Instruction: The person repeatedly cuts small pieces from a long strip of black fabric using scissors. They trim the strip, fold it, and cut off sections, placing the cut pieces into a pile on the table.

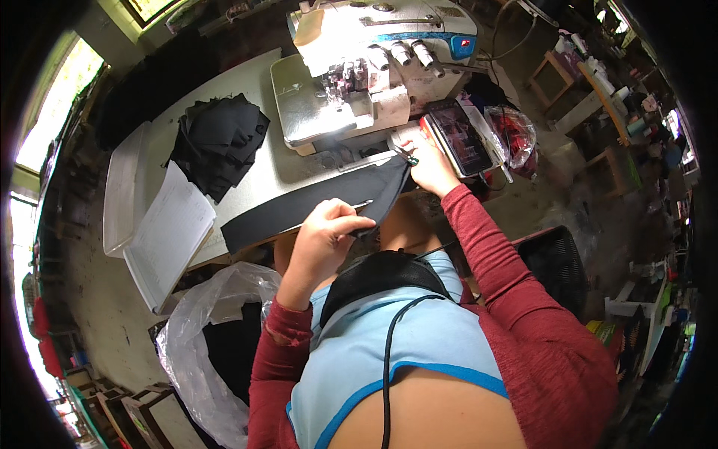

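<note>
Left hand (325, 228) curled shut on the near edge of a long black fabric strip (299, 206), pinching it with what looks like a thin pale stick or tool poking out toward 3 o'clock. Right hand (426, 161) at 1 o'clock from the left, closed on the strip's far end and on small green-handled snips (407, 156); grip partly hidden, so exact hold hard to confirm. Hands well apart, strip stretched between them along the front edge of the pale grey bench (258, 168).

White overlock sewing machine (374, 67) at 12 o'clock, needle area just beyond the right hand. Strip not under the presser foot, lying at 6 o'clock from the machine bed. Stack of cut black fabric pieces (221, 142) at 10 o'clock on the bench, apparently unsewn. Open lined notebook (168, 232) at 9 o'clock, beside a clear plastic tray (123, 179). Dark-screened phone (464, 138) just right of the right hand, clear plastic bag with red contents (516, 135) beyond it. Crumpled clear plastic bag (202, 329) with dark cloth at 7 o'clock, below bench level.

Progress judged early to middle: one piece in hand, being trimmed or lined up, stitching on it not seen; pile at 10 o'clock left to do.
</note>
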Demonstrator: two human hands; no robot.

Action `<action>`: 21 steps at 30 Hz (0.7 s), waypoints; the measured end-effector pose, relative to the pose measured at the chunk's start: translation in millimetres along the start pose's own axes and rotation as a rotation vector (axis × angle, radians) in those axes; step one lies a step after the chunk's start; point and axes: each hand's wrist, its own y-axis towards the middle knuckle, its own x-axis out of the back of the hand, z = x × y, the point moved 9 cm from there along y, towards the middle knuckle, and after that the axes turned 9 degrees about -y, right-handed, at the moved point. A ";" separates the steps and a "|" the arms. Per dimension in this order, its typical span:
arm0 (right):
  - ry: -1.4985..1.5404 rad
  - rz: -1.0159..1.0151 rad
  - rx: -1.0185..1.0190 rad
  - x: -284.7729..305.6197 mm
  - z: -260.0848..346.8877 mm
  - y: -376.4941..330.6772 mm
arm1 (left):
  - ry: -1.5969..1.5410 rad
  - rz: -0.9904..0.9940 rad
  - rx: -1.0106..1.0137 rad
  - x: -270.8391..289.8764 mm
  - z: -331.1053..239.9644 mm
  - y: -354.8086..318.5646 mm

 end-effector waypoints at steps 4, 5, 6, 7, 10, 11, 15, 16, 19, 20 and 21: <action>-0.149 -0.064 0.016 7.1 8.0 -2.5 | 0.063 0.022 -0.057 -7.0 -5.6 -5.3; -0.149 -0.024 0.026 4.4 7.6 -2.0 | 0.059 0.007 -0.087 -7.8 -7.1 -5.4; -0.148 0.017 0.036 2.9 6.9 -1.8 | 0.055 -0.008 -0.117 -7.1 -9.4 -5.7; -0.147 0.057 0.048 1.5 7.2 -0.1 | 0.024 -0.025 -0.085 -3.7 -7.4 -4.9; 0.020 0.006 0.167 14.5 21.2 -1.6 | -0.114 -0.133 0.050 20.8 -7.2 -3.6; 0.092 -0.011 0.233 24.2 37.9 -1.0 | -0.194 -0.218 0.185 43.6 7.1 -10.4; 0.592 0.306 0.013 14.9 90.7 30.9 | 0.443 -0.770 -0.027 168.3 3.5 18.0; 0.775 0.320 -0.010 9.0 97.2 35.5 | 0.511 -0.774 0.112 174.1 16.8 38.9; 0.955 0.184 -0.136 -2.5 87.2 43.1 | 0.520 -0.601 -0.111 138.6 43.3 84.6; 0.997 0.179 -0.247 -10.5 81.2 41.3 | 0.504 -0.503 -0.260 112.9 27.4 87.4; 1.021 0.211 -0.244 -18.2 77.4 42.0 | 0.414 -0.327 -0.325 88.3 31.8 90.7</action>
